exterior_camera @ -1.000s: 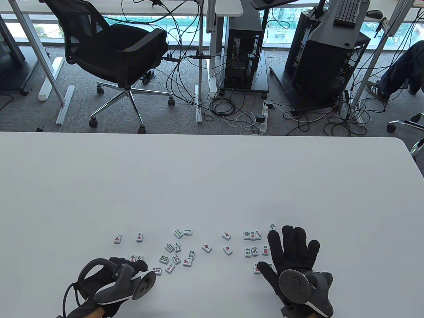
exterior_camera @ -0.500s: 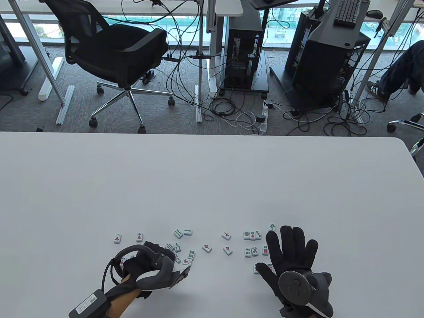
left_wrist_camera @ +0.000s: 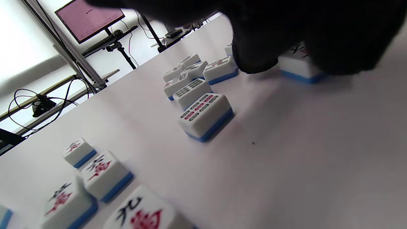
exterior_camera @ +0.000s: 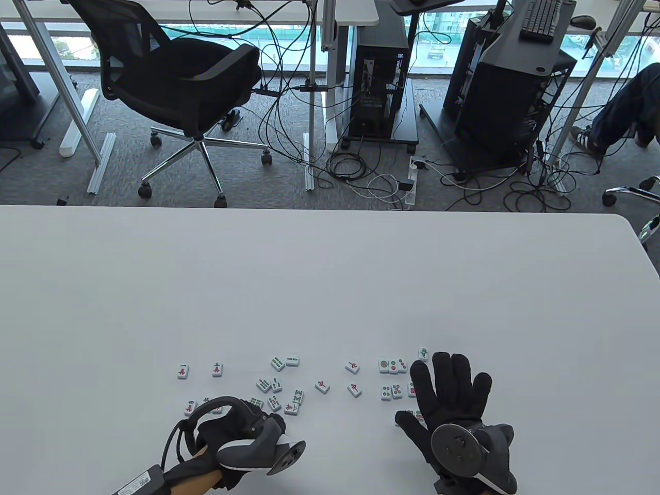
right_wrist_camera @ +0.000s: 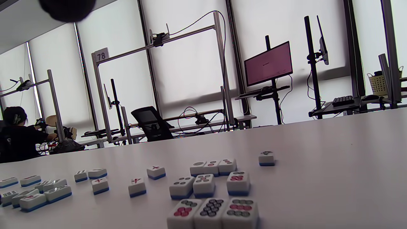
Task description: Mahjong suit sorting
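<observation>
Small white mahjong tiles lie face up near the table's front edge. Character tiles (exterior_camera: 183,370) sit at the left, bamboo tiles (exterior_camera: 276,384) in the middle, circle tiles (exterior_camera: 393,366) at the right. My left hand (exterior_camera: 260,416) is low over the bamboo group. In the left wrist view its fingers (left_wrist_camera: 254,54) are curled round a character tile (left_wrist_camera: 300,68) resting on the table, beside a nine-bamboo tile (left_wrist_camera: 205,116). My right hand (exterior_camera: 446,384) lies flat, fingers spread, partly over the circle tiles. Three circle tiles (right_wrist_camera: 213,211) sit just before it.
Three red-marked tiles (exterior_camera: 322,385) lie between the bamboo and circle groups, and one green-marked tile (exterior_camera: 423,353) beyond the right index finger. The white table (exterior_camera: 330,278) stretches bare beyond the tiles. An office chair (exterior_camera: 180,77), cables and desks stand past its far edge.
My left hand reached right and forward into the bamboo group, then drew back toward the near edge; the two tiles nearest it are now hidden under it. The right hand only shifted slightly left.
</observation>
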The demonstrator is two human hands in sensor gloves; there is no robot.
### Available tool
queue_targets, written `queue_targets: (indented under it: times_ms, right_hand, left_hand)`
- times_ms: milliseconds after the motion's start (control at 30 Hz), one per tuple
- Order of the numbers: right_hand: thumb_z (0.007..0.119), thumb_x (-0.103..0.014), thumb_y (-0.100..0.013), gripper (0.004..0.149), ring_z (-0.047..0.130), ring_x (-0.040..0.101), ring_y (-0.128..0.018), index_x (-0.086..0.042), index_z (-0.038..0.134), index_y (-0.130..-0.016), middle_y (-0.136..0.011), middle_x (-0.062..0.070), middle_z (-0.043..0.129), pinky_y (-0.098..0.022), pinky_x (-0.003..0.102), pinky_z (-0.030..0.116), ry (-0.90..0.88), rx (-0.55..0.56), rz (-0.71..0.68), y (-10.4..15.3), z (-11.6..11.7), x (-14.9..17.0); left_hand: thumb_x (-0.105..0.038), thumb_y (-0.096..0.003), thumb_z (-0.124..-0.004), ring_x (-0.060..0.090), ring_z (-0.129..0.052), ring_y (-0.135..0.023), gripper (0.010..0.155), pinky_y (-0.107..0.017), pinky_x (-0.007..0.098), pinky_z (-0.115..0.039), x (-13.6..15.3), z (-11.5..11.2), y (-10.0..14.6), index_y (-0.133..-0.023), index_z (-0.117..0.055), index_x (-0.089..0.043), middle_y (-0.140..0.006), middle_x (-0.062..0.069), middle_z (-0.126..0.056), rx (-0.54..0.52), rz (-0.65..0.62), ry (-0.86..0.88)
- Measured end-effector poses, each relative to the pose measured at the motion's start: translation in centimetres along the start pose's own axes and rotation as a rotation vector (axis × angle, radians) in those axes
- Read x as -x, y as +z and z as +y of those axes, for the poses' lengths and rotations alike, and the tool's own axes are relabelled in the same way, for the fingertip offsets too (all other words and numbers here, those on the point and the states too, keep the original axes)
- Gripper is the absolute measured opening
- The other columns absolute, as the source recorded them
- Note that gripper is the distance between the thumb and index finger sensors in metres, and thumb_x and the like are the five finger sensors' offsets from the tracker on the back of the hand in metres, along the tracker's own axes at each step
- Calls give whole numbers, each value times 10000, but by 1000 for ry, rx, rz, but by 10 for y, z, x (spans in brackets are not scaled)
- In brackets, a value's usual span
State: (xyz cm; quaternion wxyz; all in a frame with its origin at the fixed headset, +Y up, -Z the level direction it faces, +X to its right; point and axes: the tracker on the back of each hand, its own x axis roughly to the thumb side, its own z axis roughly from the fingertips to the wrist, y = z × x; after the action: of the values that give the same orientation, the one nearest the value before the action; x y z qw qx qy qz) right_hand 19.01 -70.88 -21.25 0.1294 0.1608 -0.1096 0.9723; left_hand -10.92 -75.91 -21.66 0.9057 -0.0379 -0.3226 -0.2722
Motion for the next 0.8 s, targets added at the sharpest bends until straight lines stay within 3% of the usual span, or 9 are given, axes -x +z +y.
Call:
queue_targets:
  times_ms: [267,500,667,800]
  right_hand:
    - [557,-602,-493,790,1,443,-1020,-304,115,-1076,-1145,138,38,-681,746,95,8,-2,-4,0,0,-1]
    - [556,-601,-494,791,-14,441,-1015,-305,108,-1075,-1140,136,22,-680,745,90,7,8,-5,0,0,-1]
    - [555,-604,-494,791,-50,436,-1002,-308,105,-1074,-1134,134,-1,-674,740,71,17,23,-4,1,0,-2]
    - [552,-608,-492,794,-69,435,-995,-310,99,-1072,-1129,132,-18,-673,738,66,21,24,-6,1,0,-2]
  left_hand:
    - [-578,-291,-867,40,-908,-78,608,-196,285,-845,-2,-5,1,-809,-846,-259,-269,-243,-917,-25,-6,41]
    - [-567,-287,-875,43,-914,-87,607,-206,287,-848,41,5,29,-811,-845,-262,-275,-243,-920,-65,163,7]
    - [-563,-281,-889,44,-920,-95,604,-213,288,-849,87,-7,62,-810,-850,-272,-282,-240,-925,46,317,36]
    - [-560,-279,-897,46,-923,-100,599,-217,290,-850,97,-30,78,-807,-857,-278,-287,-237,-930,170,369,68]
